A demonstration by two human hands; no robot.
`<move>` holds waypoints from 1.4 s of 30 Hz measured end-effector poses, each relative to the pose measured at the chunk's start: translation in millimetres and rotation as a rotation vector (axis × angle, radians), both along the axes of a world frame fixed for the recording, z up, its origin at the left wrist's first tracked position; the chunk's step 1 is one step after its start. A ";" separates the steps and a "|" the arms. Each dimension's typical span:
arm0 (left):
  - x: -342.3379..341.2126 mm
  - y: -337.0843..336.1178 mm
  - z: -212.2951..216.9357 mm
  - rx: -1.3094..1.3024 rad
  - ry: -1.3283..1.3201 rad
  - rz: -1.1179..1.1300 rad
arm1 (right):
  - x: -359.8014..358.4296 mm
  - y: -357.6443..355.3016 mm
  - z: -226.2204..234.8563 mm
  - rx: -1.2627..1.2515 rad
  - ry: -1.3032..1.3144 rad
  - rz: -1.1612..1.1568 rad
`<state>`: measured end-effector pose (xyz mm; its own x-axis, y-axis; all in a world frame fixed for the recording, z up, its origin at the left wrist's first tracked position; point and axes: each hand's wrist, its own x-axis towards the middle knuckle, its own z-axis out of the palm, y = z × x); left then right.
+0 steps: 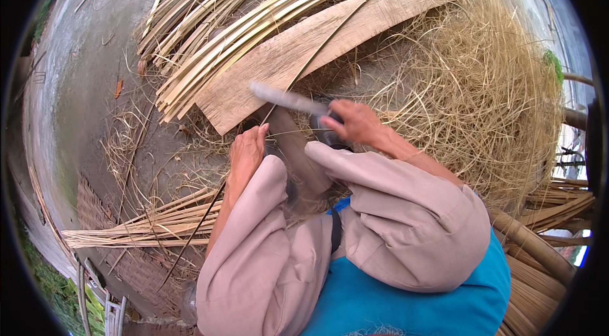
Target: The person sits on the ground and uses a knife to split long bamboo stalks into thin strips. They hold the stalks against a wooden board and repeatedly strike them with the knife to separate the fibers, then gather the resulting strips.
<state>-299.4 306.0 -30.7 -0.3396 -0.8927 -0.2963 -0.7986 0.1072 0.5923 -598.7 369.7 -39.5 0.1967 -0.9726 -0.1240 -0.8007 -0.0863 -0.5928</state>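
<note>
My right hand (356, 123) is closed round the dark handle of a knife (287, 99), whose broad pale blade is blurred and points left. The blade lies across a long, thin, dark bamboo strip (330, 48); whether they touch I cannot tell. My left hand (246, 153) pinches this strip close to the blade, by my left knee. From there the strip runs up to the far right, over a wooden plank (285, 57), and its tail trails down to the lower left. A narrower board (295, 149) slants between my legs under the blade.
Beyond the plank lie bundles of split bamboo strips (254, 32). Tangled straw-like shavings (469, 95) heap up at the right. Another strip bundle (146, 225) lies at the left, beside a woven mat (108, 209). A thick bamboo pole (536, 247) is at the lower right.
</note>
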 end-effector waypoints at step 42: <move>25.3 47.5 14.0 1.018 1.164 0.891 | -79.2 -71.6 -23.1 -0.019 0.034 -0.672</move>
<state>-274.1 353.5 -16.6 -0.3200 -0.5418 -0.7772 0.4322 -0.8135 0.3892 -678.0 298.1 -62.6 -0.4559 -0.8843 -0.1008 -0.7024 0.4270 -0.5694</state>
